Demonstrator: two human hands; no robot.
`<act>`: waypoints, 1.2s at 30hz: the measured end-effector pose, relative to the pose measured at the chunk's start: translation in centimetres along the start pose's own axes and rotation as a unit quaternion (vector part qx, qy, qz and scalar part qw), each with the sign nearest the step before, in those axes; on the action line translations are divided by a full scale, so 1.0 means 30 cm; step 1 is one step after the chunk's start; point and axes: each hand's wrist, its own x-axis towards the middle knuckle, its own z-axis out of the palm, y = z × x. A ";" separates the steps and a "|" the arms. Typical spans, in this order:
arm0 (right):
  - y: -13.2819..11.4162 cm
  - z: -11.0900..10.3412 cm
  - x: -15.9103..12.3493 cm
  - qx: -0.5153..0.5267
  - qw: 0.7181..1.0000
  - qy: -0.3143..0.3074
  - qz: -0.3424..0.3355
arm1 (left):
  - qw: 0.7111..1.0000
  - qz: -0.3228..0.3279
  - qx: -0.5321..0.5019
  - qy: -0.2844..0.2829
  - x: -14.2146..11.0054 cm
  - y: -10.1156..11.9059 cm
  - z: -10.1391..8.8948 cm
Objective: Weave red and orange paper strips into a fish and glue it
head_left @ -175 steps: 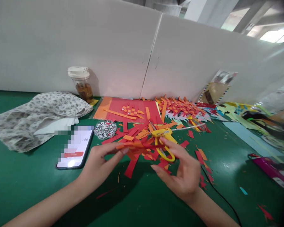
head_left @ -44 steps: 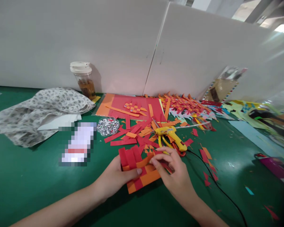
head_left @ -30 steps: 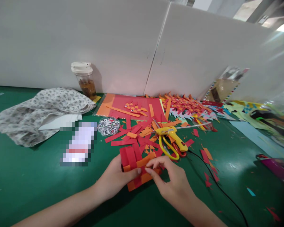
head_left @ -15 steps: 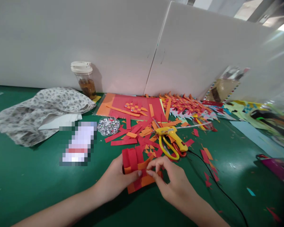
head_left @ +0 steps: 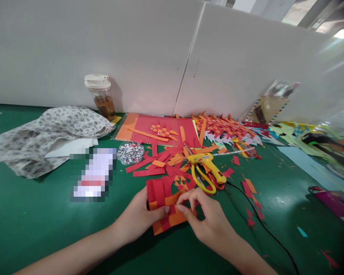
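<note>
A woven piece of red and orange paper strips (head_left: 159, 193) is held low over the green table. My left hand (head_left: 141, 214) grips its left side, thumb across the front and the other fingers hidden behind. Thumb and fingertips of my right hand (head_left: 205, 212) are pinched together at the right part of the weave, on an orange strip. Some red strips stand up from the top of the piece. Just beyond lies a pile of loose red and orange strips (head_left: 164, 160).
A yellow glue gun (head_left: 208, 164) lies over yellow-handled scissors (head_left: 205, 183), its black cord (head_left: 263, 221) running right. A dish of googly eyes (head_left: 130, 152), phone (head_left: 94, 172), patterned cloth (head_left: 54, 126) and drink cup (head_left: 103, 97) stand left. Finished woven pieces (head_left: 226, 126) lie against the wall.
The whole view has shifted very slightly. Both hands keep the same hold on the woven paper, with almost no movement.
</note>
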 end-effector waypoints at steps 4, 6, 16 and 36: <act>0.005 0.002 -0.003 0.007 1.000 -0.014 -0.002 | 1.000 -0.007 0.006 0.005 -0.006 -0.004 0.002; 0.013 0.004 -0.004 0.014 1.000 -0.016 -0.006 | 1.000 -0.009 0.002 0.002 -0.007 -0.008 0.003; 0.017 0.003 0.001 0.040 0.999 -0.009 -0.014 | 1.000 -0.003 0.018 0.001 -0.002 -0.005 0.001; 0.029 -0.003 0.003 0.092 0.995 0.014 -0.030 | 1.000 0.011 0.006 -0.003 -0.008 0.009 0.010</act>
